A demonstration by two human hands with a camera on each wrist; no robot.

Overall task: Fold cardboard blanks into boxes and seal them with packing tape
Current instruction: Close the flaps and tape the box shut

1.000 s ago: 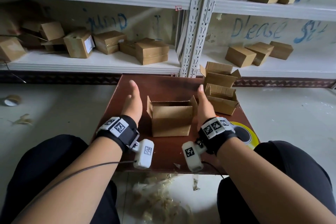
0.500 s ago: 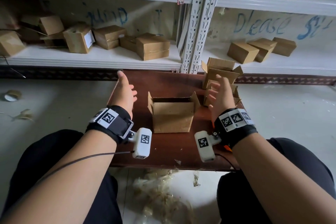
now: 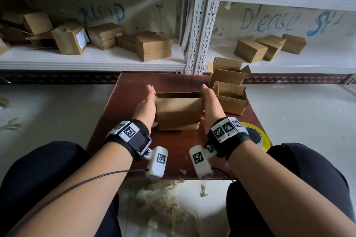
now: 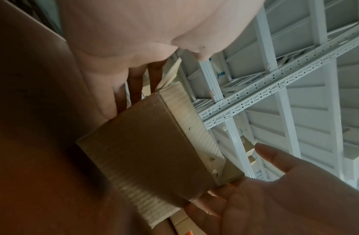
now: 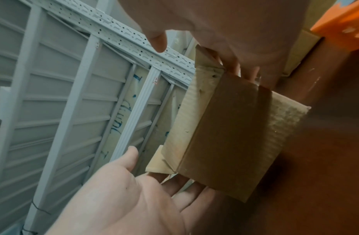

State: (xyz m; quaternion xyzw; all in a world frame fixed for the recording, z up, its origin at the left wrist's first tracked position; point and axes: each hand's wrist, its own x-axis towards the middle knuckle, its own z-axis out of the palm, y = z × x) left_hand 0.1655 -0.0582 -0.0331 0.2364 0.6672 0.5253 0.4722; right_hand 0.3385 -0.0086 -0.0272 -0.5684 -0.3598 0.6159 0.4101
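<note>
left hand [image 3: 146,107]: flat, fingers straight, palm against the left end of the box; thumb up at the rim. Holds by pressing, no curl round it.
box [image 3: 178,111]: open-topped cardboard box, upright on the brown tabletop [image 3: 119,121], mid-tabletop, squarely between the two hands. Long axis runs left-right, so each hand covers one short end.
right hand [image 3: 209,107]: same pose mirrored, flat against the right end, fingers straight.
nearer hand: neither; both touching, level with each other.
key relation: top flaps sit at the ends under the palms; judgement: next fold goes inward from both ends at once.
other boxes [image 3: 230,90]: two open ones just right of the right hand, near but apart.
tape roll [image 3: 260,136]: yellow, right tabletop edge, mostly behind the right wrist.
hidden: fingertips behind the box; box bottom, taped or not, cannot tell; far flap state unclear.
</note>
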